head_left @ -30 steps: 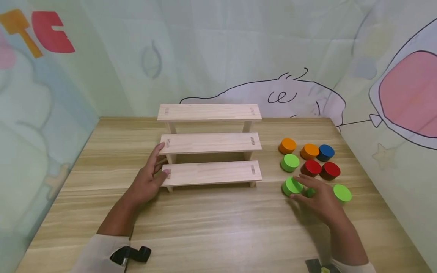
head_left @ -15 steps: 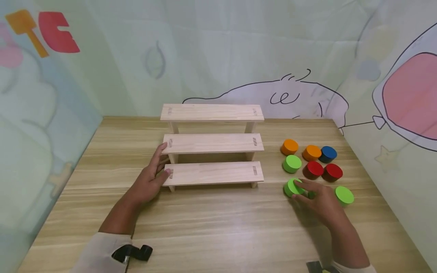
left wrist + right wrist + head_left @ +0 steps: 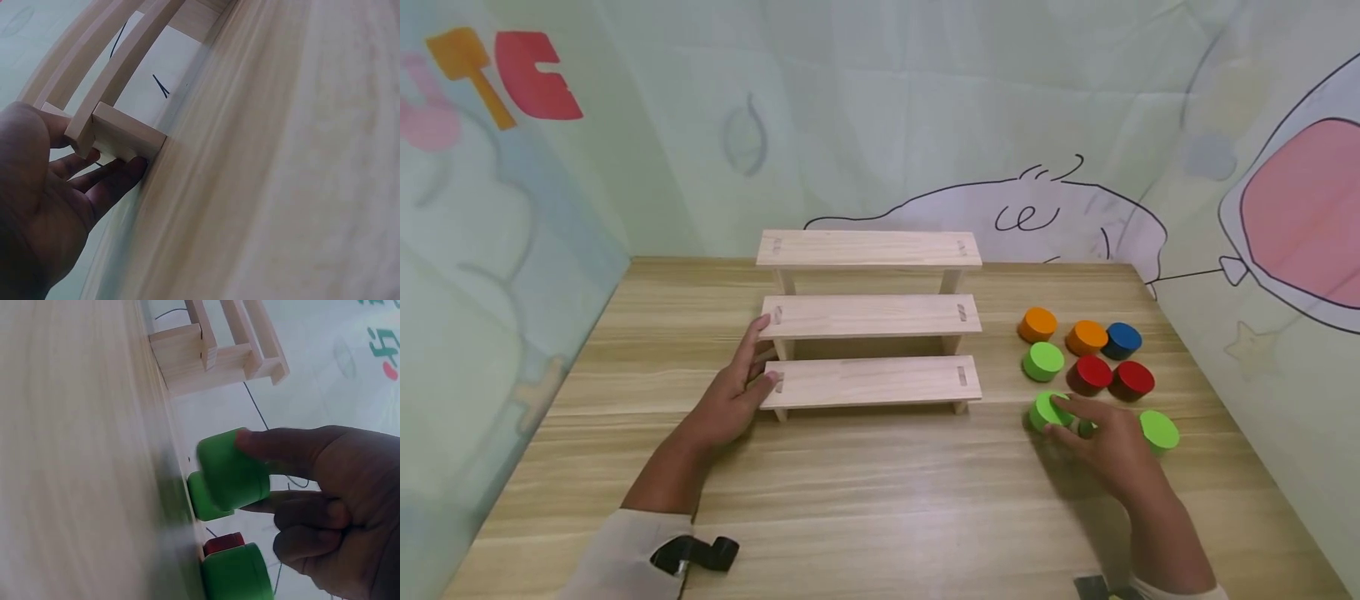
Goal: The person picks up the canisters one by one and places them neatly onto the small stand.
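A pale wooden three-step rack (image 3: 872, 383) stands on the table. My left hand (image 3: 726, 408) grips its left end, thumb on top of the lowest step and other fingers against the side panel (image 3: 122, 147) in the left wrist view. At the right, my right hand (image 3: 1108, 437) pinches a green round block (image 3: 1047, 413) between thumb and fingers. The right wrist view has this green block (image 3: 231, 472) tilted, close over the table. Another green block (image 3: 1086, 428) is mostly hidden behind the right hand, and one more (image 3: 1159, 431) sits just right of it.
Beyond the right hand lie a green block (image 3: 1043, 362), two red blocks (image 3: 1090, 375), two orange blocks (image 3: 1038, 324) and a blue block (image 3: 1123, 340). Printed cloth walls (image 3: 880, 125) enclose the back and sides of the wooden table (image 3: 880, 508).
My right index fingertip has come in over the green block's top, and the thumb and fingers have closed on it. The left hand stays at the rack; the head view shifts slightly.
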Demonstrator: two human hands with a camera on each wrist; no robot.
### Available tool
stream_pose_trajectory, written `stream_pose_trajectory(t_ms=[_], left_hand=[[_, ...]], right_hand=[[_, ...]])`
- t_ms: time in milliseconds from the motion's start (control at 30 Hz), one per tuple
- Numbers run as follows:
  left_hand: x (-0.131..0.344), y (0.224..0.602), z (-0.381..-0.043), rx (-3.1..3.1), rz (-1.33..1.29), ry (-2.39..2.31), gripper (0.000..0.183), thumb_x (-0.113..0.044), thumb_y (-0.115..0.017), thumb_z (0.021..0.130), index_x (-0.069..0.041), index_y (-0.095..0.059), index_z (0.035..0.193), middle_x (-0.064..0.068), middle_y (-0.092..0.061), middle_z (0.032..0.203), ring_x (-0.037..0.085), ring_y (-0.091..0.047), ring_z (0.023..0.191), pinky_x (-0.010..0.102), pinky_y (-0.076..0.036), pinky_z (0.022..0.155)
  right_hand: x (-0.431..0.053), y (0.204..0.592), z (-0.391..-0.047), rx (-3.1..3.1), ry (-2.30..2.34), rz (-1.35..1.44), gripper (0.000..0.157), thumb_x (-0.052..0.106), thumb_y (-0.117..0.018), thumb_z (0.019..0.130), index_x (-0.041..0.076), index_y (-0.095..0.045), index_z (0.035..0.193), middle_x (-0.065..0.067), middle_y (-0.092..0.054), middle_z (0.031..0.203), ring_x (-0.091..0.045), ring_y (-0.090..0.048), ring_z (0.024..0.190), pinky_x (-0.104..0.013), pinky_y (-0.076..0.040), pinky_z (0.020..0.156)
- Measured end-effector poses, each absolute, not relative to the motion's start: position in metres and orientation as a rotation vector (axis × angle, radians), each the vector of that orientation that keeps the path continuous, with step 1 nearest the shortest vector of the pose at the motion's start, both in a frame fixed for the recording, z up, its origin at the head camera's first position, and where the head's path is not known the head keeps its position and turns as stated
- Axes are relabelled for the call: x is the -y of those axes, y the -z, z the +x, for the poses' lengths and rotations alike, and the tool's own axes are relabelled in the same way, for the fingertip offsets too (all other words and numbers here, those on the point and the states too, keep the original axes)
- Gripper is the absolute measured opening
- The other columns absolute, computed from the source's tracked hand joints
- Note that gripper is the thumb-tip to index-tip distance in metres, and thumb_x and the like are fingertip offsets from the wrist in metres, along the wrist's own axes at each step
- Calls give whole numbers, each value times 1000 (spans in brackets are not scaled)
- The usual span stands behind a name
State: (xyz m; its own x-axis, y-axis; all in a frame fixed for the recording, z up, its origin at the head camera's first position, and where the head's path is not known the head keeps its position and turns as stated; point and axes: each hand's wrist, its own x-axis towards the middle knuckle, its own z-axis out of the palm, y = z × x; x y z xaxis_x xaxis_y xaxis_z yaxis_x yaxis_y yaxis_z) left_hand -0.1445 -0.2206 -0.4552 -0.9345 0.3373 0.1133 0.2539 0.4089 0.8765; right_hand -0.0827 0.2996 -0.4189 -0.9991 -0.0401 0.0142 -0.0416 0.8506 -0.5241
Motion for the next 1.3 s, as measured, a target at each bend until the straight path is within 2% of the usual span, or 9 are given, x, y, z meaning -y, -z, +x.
stream_pose_trajectory(t_ms=[100,267,333,433,567,900,1033,1133,1300], left_hand=[[220,456,-146,-2565,531,-1576,78,-14,-44,118,-39,2,176,35,-29,172,60,-44,153,74,-42,118],[220,457,-147,-2560,518,-1576,79,-14,-43,118,-45,2,175,34,-28,173,59,-45,153,73,-42,118],[220,457,-148,-2556,521,-1576,79,-14,-43,118,-45,2,175,34,-28,173,59,-44,153,73,-42,118],[220,456,-148,-2559,525,-1570,79,-15,-43,118,-44,3,175,34,-27,173,59,-44,153,73,-42,117],[220,456,-148,-2563,527,-1565,78,-15,-43,118,-44,2,175,34,-28,173,59,-44,153,73,-43,117],[218,457,-148,-2578,538,-1552,79,-14,-44,117,-41,1,176,34,-32,172,58,-47,152,72,-44,117],[217,456,-148,-2579,521,-1551,79,-14,-44,117,-41,1,176,34,-32,172,58,-48,151,71,-45,116],[218,455,-146,-2575,517,-1562,79,-13,-45,117,-39,1,176,34,-31,172,59,-48,151,71,-45,116],[222,454,-144,-2582,524,-1561,79,-13,-45,117,-37,0,176,35,-31,172,59,-47,151,72,-45,116]], right_hand=[[-297,414,-80,2935,-843,98,49,18,-88,94,10,-75,140,-28,-68,145,-41,-71,103,-36,-62,78],[-287,403,-78,2815,-782,119,47,17,-86,96,7,-75,140,-32,-68,144,-57,-68,127,-65,-60,99],[-282,399,-78,2744,-772,136,46,16,-87,94,6,-76,138,-34,-69,142,-57,-71,122,-61,-64,91],[-275,393,-81,2602,-759,209,43,11,-89,91,4,-79,132,-32,-73,134,-50,-78,103,-28,-67,80],[-268,384,-89,2404,-764,336,41,-1,-90,85,-2,-81,125,-29,-78,125,-32,-75,76,2,-44,75],[-236,352,-112,2215,-767,516,44,1,-91,83,1,-81,126,-27,-77,129,-11,-47,59,-10,-35,58],[-219,337,-122,2230,-803,532,45,4,-88,88,5,-79,132,-24,-75,137,-28,-75,79,0,-41,72],[-206,328,-132,2224,-860,563,43,5,-86,91,6,-78,134,-21,-74,140,-35,-78,92,1,-44,78],[-180,314,-148,2191,-940,624,40,8,-85,94,5,-79,133,-19,-75,139,-17,-48,64,-10,-35,61]])
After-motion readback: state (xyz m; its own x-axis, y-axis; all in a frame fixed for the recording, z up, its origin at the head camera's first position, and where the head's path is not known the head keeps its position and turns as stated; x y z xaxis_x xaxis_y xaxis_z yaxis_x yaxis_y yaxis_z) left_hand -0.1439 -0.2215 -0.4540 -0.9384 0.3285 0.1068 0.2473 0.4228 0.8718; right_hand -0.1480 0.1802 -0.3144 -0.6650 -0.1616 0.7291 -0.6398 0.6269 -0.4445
